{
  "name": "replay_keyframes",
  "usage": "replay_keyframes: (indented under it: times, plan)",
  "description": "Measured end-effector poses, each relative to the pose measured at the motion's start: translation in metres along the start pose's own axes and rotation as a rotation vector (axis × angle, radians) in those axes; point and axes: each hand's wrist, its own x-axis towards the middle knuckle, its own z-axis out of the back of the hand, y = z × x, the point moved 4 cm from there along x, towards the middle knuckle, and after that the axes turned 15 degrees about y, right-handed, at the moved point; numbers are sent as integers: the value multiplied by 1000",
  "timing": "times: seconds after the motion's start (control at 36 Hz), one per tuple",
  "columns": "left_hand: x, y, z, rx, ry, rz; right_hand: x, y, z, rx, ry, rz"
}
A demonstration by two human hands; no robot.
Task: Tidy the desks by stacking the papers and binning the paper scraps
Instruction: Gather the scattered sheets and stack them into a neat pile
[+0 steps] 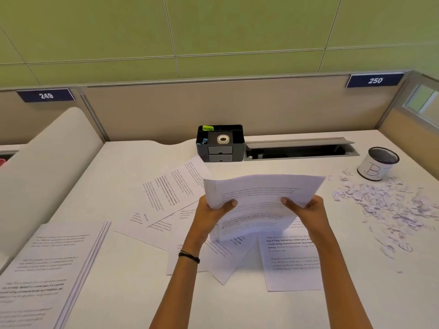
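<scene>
Your left hand (215, 207) and right hand (306, 206) pinch a sheaf of papers (261, 203) by its sides; tap its near edge square on the desk (133, 262).

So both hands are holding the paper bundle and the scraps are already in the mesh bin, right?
Partly. The left hand and right hand do hold the paper bundle, but the scraps lie loose on the desk beside the mesh bin, not in it. The head view shows it.
</scene>
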Motion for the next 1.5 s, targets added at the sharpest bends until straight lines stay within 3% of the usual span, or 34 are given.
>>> replay_keyframes:
  times: [0.31, 0.56, 0.78, 0.94, 1.31, 1.5]
  plan:
    - [3, -18, 0, -63, -128, -112, 2, 17, -7, -43, -81, 90]
    - [0, -5, 7, -19, -117, -53, -1, 3, -2, -24, 16, -10]
    - [4, -6, -14, -22, -50, -42, -2, 8, -18, 2, 32, 15]
    - [3, -9, 1, -14, -120, -81, -4, 11, -6, 8, -16, 11]
    - [5, 9, -14, -56, -87, 7, -3, 0, -15, 30, -18, -20]
    - [5, -1, -4, -5, -113, -59, -2, 11, -11, -5, -67, 19]
